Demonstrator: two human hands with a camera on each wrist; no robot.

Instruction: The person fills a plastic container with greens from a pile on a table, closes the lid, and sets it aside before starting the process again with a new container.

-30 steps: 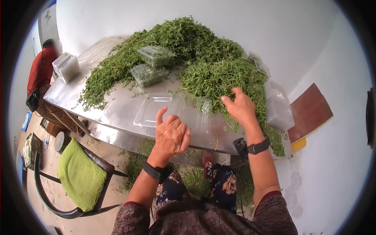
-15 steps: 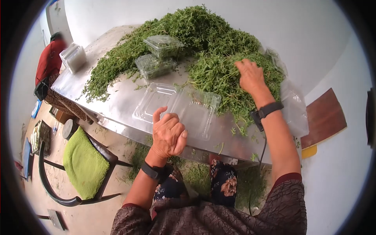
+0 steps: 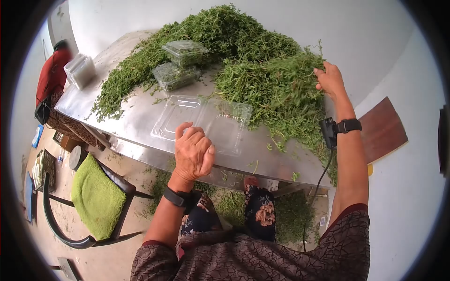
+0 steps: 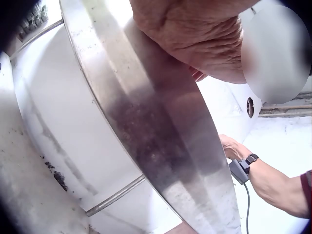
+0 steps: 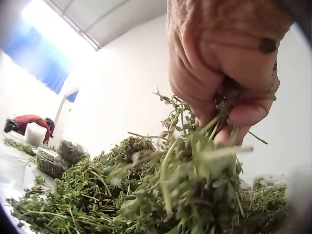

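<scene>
My right hand (image 3: 332, 82) pinches a bunch of leafy green stems (image 5: 195, 165) at the right end of a big heap of leafy greens (image 3: 276, 84); in the right wrist view the stems hang down from between thumb and fingers. My left hand (image 3: 193, 152) hovers at the table's near edge, its fingers loosely curled around nothing. Just beyond it lies a clear plastic clamshell box (image 3: 202, 122), spread flat with its lid folded back. Behind that, two closed clamshell boxes (image 3: 176, 75) filled with greens sit one on the other.
The metal table (image 3: 126, 122) runs along a white wall. A stack of clear boxes (image 3: 79, 71) stands at its left end, near a bending person in red (image 3: 49, 77). At lower left is a chair with a green cushion (image 3: 97, 196). A brown board (image 3: 384, 131) leans at right.
My right hand has moved from before the heap, over its top, to the far right side, and now lifts stems there. My left hand stays near the table edge, loosely curled.
</scene>
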